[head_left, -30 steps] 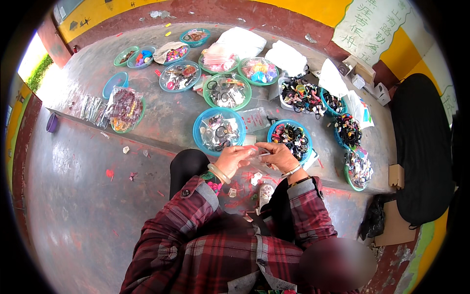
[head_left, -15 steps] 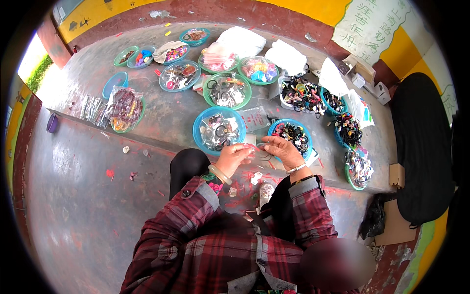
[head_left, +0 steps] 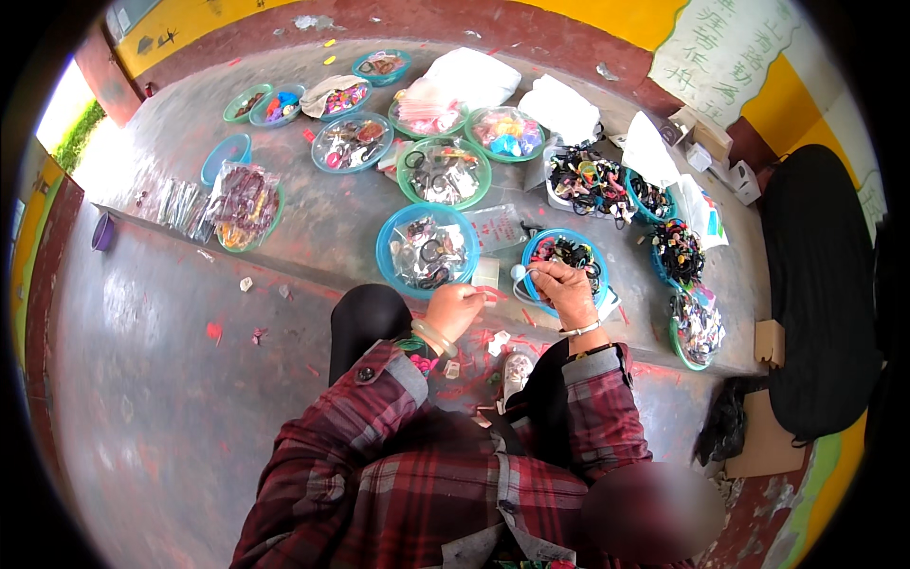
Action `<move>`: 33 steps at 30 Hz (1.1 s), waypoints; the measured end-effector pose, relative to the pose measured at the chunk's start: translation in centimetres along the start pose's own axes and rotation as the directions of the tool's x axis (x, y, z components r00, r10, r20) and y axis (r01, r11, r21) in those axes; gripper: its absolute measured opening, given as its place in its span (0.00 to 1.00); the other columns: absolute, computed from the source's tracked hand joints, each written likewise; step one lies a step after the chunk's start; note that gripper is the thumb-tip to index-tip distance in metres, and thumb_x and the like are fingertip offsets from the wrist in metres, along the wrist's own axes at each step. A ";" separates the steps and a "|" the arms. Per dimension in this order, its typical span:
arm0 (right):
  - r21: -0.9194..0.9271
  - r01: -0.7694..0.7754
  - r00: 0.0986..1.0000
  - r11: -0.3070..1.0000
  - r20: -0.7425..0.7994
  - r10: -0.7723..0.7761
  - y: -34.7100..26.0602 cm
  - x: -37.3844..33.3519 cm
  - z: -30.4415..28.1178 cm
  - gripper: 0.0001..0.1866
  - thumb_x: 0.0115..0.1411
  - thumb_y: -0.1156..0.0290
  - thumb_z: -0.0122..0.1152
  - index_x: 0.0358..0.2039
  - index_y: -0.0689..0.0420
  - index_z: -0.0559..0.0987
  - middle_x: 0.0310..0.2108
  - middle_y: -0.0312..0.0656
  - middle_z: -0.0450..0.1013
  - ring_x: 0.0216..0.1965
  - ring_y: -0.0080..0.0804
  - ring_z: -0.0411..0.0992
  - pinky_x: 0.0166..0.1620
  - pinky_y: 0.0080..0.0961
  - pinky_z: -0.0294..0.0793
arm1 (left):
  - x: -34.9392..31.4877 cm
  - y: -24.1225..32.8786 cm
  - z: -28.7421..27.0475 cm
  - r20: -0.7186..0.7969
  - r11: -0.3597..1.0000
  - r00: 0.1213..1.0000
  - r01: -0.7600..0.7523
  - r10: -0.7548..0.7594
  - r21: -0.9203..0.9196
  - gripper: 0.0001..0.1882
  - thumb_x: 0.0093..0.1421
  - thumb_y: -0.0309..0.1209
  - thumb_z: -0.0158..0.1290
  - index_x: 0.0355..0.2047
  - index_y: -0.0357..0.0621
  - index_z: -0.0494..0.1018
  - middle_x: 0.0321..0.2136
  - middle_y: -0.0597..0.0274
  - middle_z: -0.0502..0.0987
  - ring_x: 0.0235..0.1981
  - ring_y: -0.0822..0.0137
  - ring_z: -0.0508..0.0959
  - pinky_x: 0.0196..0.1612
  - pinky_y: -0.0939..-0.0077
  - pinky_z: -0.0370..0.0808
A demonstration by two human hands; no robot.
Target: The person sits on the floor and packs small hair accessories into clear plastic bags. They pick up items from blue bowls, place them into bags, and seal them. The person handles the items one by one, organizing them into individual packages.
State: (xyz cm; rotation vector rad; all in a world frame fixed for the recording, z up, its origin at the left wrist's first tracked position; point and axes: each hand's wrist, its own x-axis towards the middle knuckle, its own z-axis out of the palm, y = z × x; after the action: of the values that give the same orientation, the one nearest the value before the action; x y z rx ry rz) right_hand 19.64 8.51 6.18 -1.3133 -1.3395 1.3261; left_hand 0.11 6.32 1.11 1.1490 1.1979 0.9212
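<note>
My left hand (head_left: 453,311) is closed, with a thin red strip (head_left: 493,293) poking out of its fingertips. To its right my right hand (head_left: 567,296) pinches what looks like a hair tie, a grey loop with a pale round ball (head_left: 518,272). A gap separates the two hands. Behind the left hand stands a blue basin (head_left: 382,258) of bagged hair ties. Partly covered by my right hand is another blue basin (head_left: 602,270), filled with dark and coloured hair ties. A clear plastic bag (head_left: 495,228) lies between the basins.
Green and blue basins of hair accessories, such as the green one (head_left: 487,180), cover the raised ledge. White sacks (head_left: 471,76) lie behind them. A white tub (head_left: 559,202) overflows with dark hair ties. Red scraps litter the floor (head_left: 190,379); a black padded shape (head_left: 820,294) leans at right.
My hands have drawn apart from being together. The right one moved a little right and up with the hair tie, whose pale ball now shows; the red strip stays in the left.
</note>
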 end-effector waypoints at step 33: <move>-0.656 0.251 0.954 0.711 0.293 -0.067 2.0 -0.7 1.9 0.10 0.44 0.64 0.60 0.29 0.50 0.80 0.22 0.43 0.74 0.23 0.37 0.73 0.29 0.27 0.71 | 2.2 -5.0 0.5 0.287 0.988 0.953 0.130 -0.102 -0.079 0.13 0.61 0.28 0.42 0.39 0.30 0.70 0.33 0.57 0.74 0.32 0.67 0.77 0.35 0.75 0.77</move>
State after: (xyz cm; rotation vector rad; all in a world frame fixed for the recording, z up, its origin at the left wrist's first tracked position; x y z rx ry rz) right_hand 18.05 7.39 4.09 -1.4774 -2.2220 0.8998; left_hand 0.69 7.36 -4.23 1.0787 0.9665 0.6921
